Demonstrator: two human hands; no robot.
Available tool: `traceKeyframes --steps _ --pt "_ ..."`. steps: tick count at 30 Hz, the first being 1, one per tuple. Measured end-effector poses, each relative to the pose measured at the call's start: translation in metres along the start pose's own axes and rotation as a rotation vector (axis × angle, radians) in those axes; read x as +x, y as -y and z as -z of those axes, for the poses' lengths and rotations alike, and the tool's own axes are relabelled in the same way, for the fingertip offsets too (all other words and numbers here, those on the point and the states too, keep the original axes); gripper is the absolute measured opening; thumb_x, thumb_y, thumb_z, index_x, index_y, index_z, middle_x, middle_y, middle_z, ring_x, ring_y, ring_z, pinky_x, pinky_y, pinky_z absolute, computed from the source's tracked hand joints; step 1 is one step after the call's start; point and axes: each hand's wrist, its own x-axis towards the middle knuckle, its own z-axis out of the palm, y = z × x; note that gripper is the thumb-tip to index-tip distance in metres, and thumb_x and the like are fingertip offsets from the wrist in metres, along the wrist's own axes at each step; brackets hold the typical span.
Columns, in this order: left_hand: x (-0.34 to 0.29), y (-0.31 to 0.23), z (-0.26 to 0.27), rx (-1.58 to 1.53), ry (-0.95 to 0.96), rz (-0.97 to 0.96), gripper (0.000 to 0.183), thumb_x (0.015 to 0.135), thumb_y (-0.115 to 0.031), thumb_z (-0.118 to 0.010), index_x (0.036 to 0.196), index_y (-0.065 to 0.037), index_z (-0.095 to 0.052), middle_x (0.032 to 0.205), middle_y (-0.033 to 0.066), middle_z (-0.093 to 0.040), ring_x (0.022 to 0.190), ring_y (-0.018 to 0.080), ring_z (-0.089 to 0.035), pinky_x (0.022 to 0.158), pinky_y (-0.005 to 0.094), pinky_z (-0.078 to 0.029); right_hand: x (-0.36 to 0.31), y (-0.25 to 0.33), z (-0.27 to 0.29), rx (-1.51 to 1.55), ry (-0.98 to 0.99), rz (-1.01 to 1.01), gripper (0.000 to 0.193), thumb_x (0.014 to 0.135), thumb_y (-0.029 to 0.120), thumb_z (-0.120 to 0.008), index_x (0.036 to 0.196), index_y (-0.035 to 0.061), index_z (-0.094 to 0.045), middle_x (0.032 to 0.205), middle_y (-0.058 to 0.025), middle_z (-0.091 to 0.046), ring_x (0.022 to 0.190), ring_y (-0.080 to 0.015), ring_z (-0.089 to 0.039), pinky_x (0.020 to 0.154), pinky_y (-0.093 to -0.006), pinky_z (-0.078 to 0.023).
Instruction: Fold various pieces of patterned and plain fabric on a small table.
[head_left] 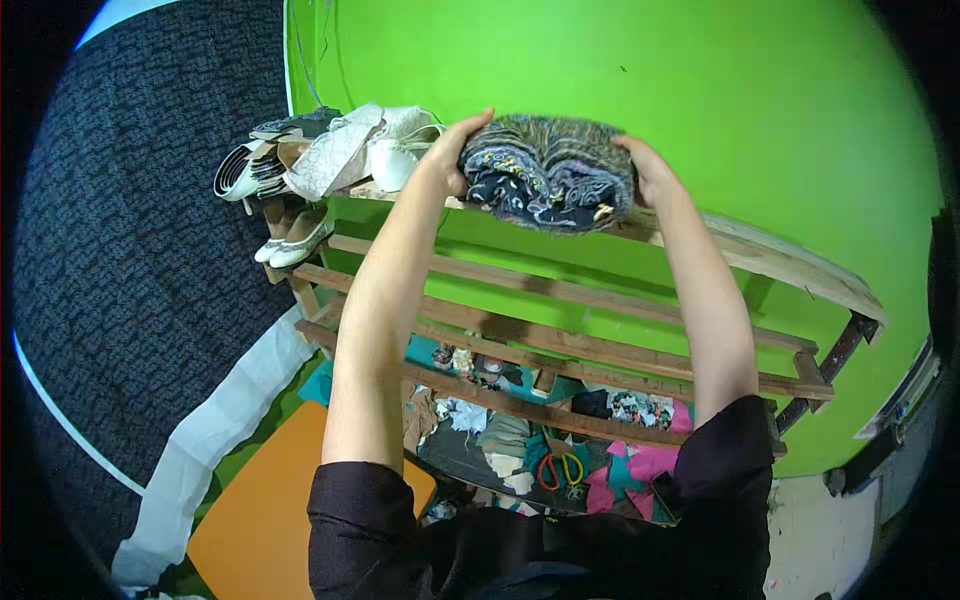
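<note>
Between my two hands is a thick folded bundle of dark patterned cloth [548,172], with a fuzzy grey-brown outer layer and black, blue and yellow folds inside. My left hand [456,153] presses its left side, the thumb partly hidden behind the cloth. At the right side my right hand [648,172] grips it, fingers partly out of sight. The bundle is at the top plank [760,250] of a wooden rack, in front of the green wall; whether it rests on the plank or hangs just above, I cannot tell.
Left on the top plank lie a white bag [345,150] and a rolled striped item [236,175]. White shoes [298,240] stand on the lower slats [560,290]. Below are cloth scraps [505,435], red- and yellow-handled scissors [560,470] and an orange board [285,500]. A dark textured curtain [150,250] hangs left.
</note>
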Motion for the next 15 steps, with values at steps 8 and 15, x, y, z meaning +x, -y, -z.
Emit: traceKeyframes --steps 8,15 --pt "0.008 0.004 -0.031 0.369 -0.082 0.077 0.032 0.081 -0.025 -0.058 0.095 0.003 -0.054 0.087 0.0145 -0.063 0.073 0.0244 -0.064 0.069 0.0401 -0.055 0.000 0.012 0.030 -0.239 0.100 -0.027 0.039 0.078 0.031 -0.055 0.106 0.0028 -0.053 0.109 -0.0147 -0.056 0.094 -0.0244 -0.055 0.082 -0.0332 -0.043" --pt "-0.011 -0.024 -0.043 2.015 -0.538 -0.402 0.058 0.078 -0.034 -0.060 0.125 -0.004 -0.044 0.123 0.0201 -0.048 0.112 0.0312 -0.048 0.090 0.0418 -0.042 0.013 0.022 0.053 -1.050 -0.171 0.389 0.067 0.076 0.038 -0.053 0.131 0.0045 -0.034 0.130 -0.0231 -0.039 0.120 -0.0327 -0.039 0.099 -0.0381 -0.031"
